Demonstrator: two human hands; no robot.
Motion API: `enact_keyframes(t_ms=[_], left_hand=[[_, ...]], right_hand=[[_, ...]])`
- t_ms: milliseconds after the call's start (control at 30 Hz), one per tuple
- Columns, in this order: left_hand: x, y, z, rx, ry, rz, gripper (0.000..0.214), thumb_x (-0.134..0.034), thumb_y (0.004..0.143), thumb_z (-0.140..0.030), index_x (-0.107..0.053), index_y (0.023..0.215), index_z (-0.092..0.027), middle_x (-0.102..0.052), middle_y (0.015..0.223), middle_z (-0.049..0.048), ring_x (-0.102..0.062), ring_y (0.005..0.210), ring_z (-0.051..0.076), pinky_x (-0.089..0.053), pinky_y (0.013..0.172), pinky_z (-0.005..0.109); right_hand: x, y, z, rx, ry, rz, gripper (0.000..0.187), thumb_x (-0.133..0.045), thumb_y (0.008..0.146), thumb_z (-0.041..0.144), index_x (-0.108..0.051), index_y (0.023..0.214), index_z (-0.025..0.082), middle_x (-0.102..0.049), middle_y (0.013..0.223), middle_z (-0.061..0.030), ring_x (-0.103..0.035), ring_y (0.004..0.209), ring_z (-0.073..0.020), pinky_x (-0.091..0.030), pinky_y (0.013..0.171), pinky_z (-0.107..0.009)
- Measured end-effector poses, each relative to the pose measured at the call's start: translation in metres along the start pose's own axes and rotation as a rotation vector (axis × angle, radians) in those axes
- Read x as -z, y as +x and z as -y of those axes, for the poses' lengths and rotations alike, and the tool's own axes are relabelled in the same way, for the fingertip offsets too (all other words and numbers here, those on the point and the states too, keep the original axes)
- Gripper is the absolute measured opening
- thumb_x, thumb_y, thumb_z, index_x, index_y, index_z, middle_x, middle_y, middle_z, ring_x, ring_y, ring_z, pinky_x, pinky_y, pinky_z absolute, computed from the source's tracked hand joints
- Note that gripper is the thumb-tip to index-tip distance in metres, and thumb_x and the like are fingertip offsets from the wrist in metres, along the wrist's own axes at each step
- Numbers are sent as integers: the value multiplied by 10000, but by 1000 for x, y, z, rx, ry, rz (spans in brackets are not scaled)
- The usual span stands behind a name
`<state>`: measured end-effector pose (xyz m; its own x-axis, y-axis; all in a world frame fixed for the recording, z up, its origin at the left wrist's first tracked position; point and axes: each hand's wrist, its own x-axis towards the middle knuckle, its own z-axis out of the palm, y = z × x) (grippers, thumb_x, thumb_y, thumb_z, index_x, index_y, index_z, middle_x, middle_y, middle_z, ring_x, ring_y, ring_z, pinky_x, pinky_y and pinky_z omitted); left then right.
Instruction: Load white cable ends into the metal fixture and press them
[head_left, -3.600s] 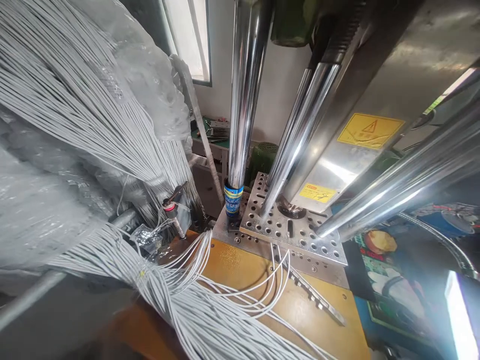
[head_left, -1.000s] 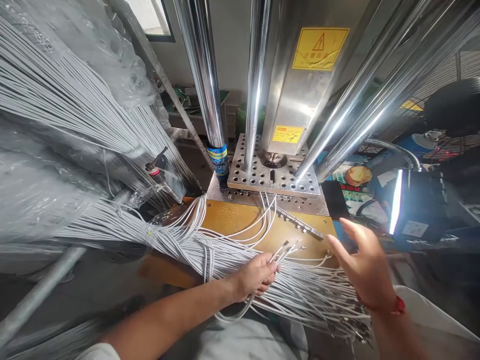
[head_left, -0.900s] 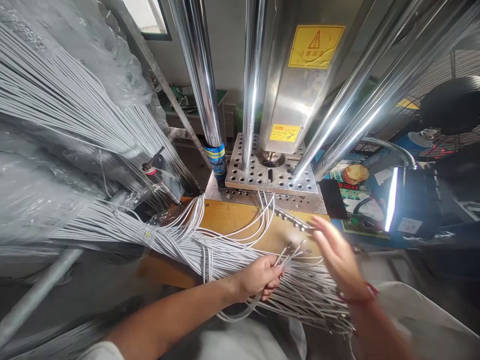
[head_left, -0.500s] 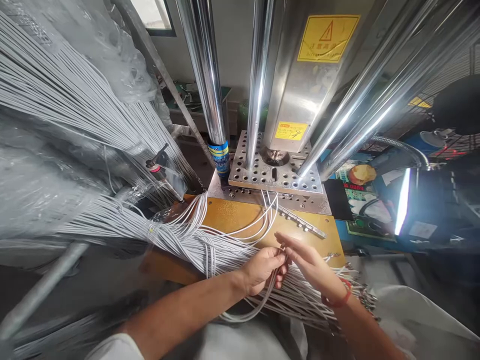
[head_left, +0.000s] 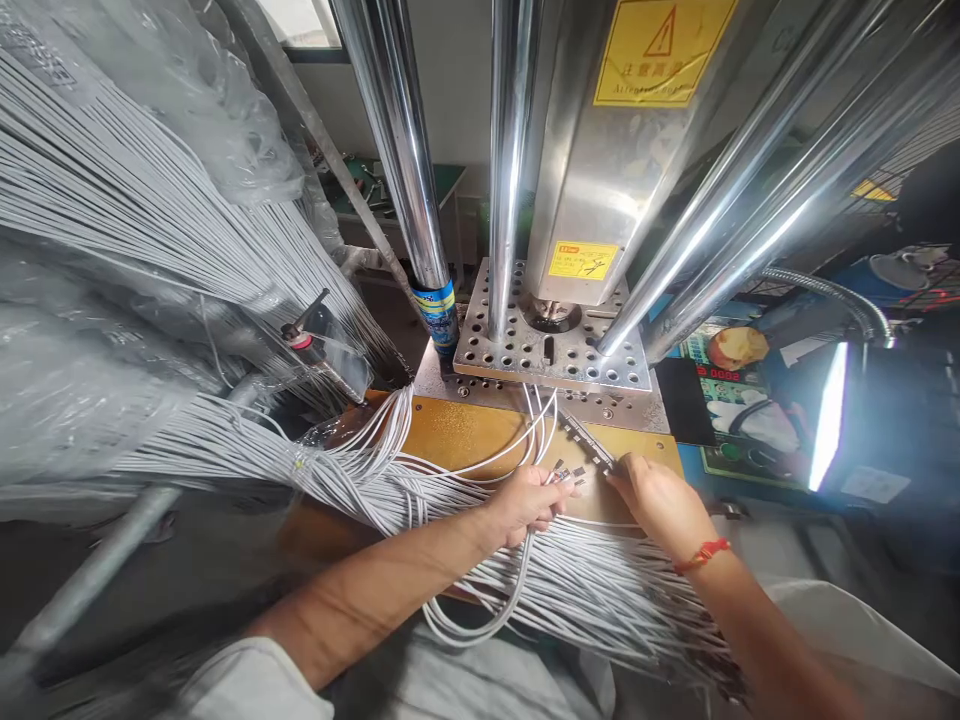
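Observation:
My left hand [head_left: 529,505] is closed around the ends of a few white cables [head_left: 517,590], whose loop hangs below it. Small metal connectors [head_left: 568,474] stick out past its thumb and fingertip. My right hand [head_left: 664,500], with a red cord on the wrist, pinches the near end of a narrow notched metal bar [head_left: 589,440]. This bar slants over the tan board [head_left: 465,430], its far end by the press plate. Beneath both hands spreads a thick bundle of white cables [head_left: 600,590]. The fingertips of my right hand are partly hidden.
A perforated metal plate [head_left: 480,350] with upright polished rods [head_left: 514,180] and a steel press head [head_left: 592,190] stands ahead. Plastic-wrapped cables [head_left: 165,200] hang at left. A lit lamp [head_left: 829,415] and a green panel with a red display [head_left: 720,376] are at right.
My right hand has left the cable ends by my left hand, moved right and taken hold of the metal bar's near end. The connectors in my left hand now show.

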<state>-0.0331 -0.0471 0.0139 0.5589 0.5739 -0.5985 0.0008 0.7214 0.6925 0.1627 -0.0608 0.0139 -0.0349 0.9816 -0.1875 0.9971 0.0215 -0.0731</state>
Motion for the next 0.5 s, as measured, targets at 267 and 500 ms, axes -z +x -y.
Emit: enact_keyframes(t_ms=[267,500], left_hand=[[-5,15,2,-50,268,-163,214,-530,734,-278,-396,613,-164,-356,430,-73,-236,327,22,-140,369,204],[-5,31,15,-97,309,-161,198,-547,687,-233,-438,545,-149,-367,422,-57,-281,376,39,-173,395,208]], right_hand=[[-3,-22,23,-75,471,54,341,-353,801,324,-494,1071,173,-620,749,-23,-573,652,-158,-403,592,-255],[-14,-27,31,-85,591,-3,358,-372,787,331,-530,1054,150,-628,770,-30,-539,579,-130,-410,568,-237]])
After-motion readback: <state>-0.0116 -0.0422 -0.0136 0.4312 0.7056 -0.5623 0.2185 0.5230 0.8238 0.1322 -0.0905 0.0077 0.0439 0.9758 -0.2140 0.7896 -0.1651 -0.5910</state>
